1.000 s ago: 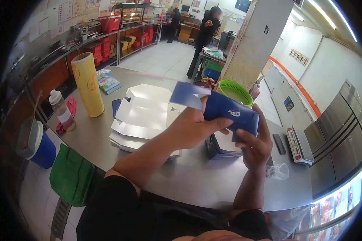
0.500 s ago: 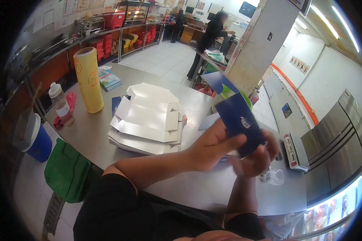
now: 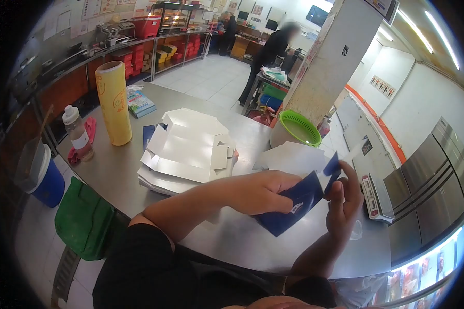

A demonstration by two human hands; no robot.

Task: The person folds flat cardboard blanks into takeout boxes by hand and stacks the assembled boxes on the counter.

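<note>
A dark blue cardboard box blank (image 3: 299,203) with a white inner side (image 3: 294,156) is held over the steel table, partly folded. My left hand (image 3: 263,193) grips its blue panel, thumb on the outer face near a small white print. At the right end, my right hand (image 3: 344,203) has its fingers bent around a small blue end flap (image 3: 332,167). To the left of my hands lies a stack of flattened white cartons (image 3: 191,144), their flaps sticking out.
On the steel table (image 3: 227,247) stand a yellow roll of film (image 3: 113,105), a bottle (image 3: 78,135) and a scale (image 3: 377,198). A green basket (image 3: 300,126) sits beyond the box. A green bin (image 3: 82,219) is at the left. A person (image 3: 268,56) stands farther back.
The blue box blank has been lowered and turned, so its white inside now shows. My left hand moved down with it, and my right hand shifted to the end flap.
</note>
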